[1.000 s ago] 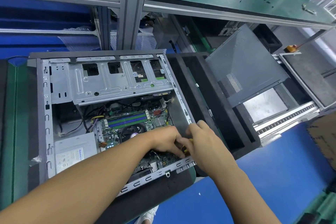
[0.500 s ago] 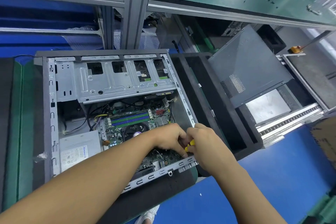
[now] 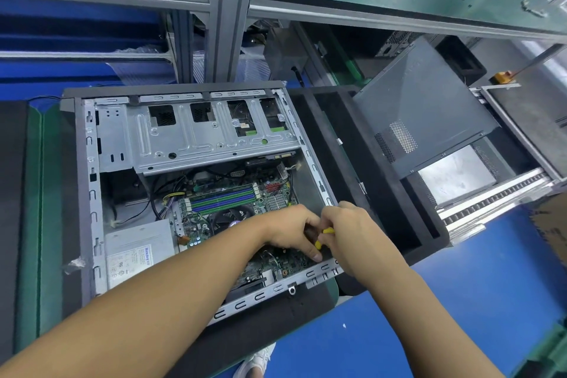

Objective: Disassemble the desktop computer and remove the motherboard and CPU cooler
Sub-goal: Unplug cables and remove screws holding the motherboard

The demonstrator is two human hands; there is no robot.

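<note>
An open desktop case (image 3: 92,193) lies on its side on the bench. Inside sits the green motherboard (image 3: 227,196) with blue and green memory slots, and the round black CPU cooler (image 3: 228,218) is partly hidden behind my left forearm. My left hand (image 3: 291,230) and my right hand (image 3: 352,233) meet over the board's near right corner, both with curled fingers pinching a small yellow part (image 3: 325,235). What that yellow part joins to is hidden by my fingers.
A silver power supply (image 3: 138,252) fills the case's near left corner, and a metal drive cage (image 3: 199,135) spans its far side. A grey side panel (image 3: 423,113) leans at the right over a black foam tray (image 3: 352,144). An aluminium post (image 3: 233,15) stands behind.
Both hands stay at the board's near right corner. More of the yellow part shows between my fingers now. The view has shifted slightly.
</note>
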